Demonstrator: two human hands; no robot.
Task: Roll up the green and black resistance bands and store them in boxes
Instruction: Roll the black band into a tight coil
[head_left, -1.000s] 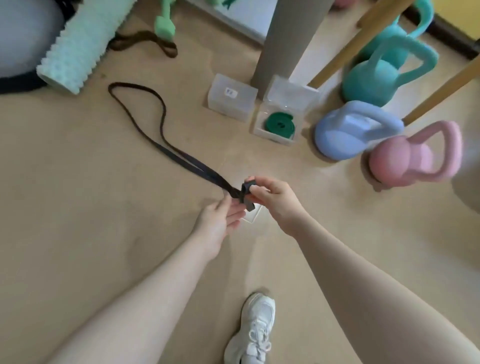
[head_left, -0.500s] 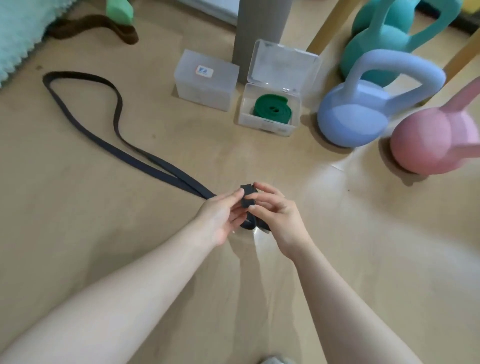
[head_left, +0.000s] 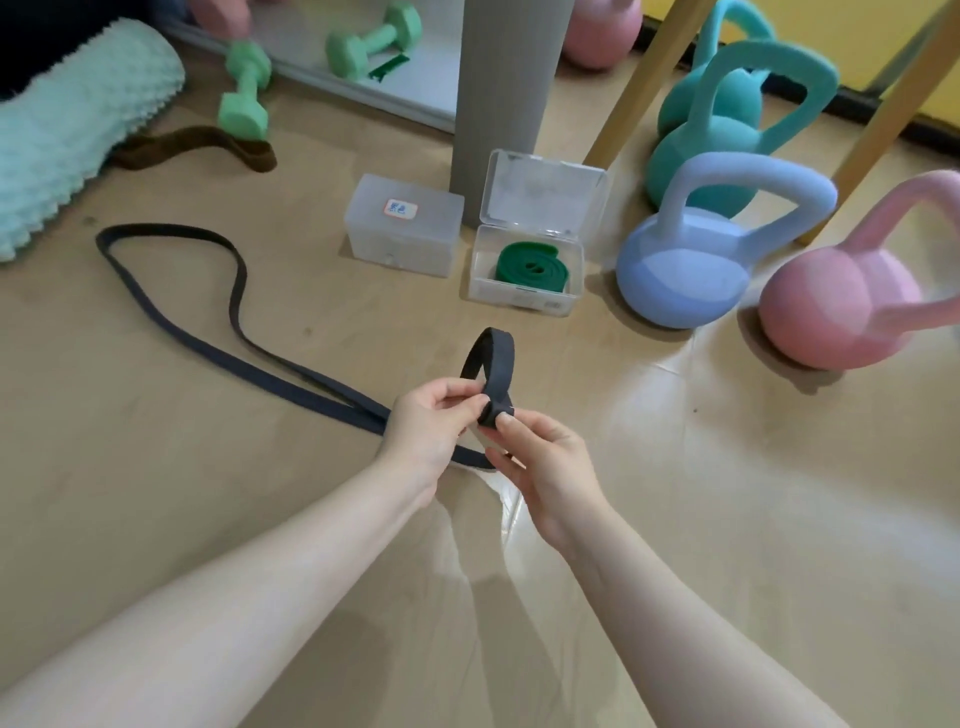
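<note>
Green band (head_left: 530, 269) sits coiled in its open box (head_left: 524, 299), while my left hand (head_left: 426, 426) and right hand (head_left: 545, 467) pinch the barely started black band (head_left: 234, 343).

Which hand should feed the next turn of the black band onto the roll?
Left hand, probably: the loose black band trails off on its side across the floor. The right hand already pinches the roll's core, so it should hold.

Tan floor (head_left: 156, 493). On it: black band (head_left: 171, 312) trailing left; closed clear box (head_left: 404, 224) w/ label, beside open box (head_left: 524, 278) w/ green roll; blue kettlebell (head_left: 691, 270), pink kettlebell (head_left: 841, 312) right; teal ones far; green dumbbell (head_left: 244, 88), brown band (head_left: 208, 145), mint roller (head_left: 67, 130) far left.
</note>
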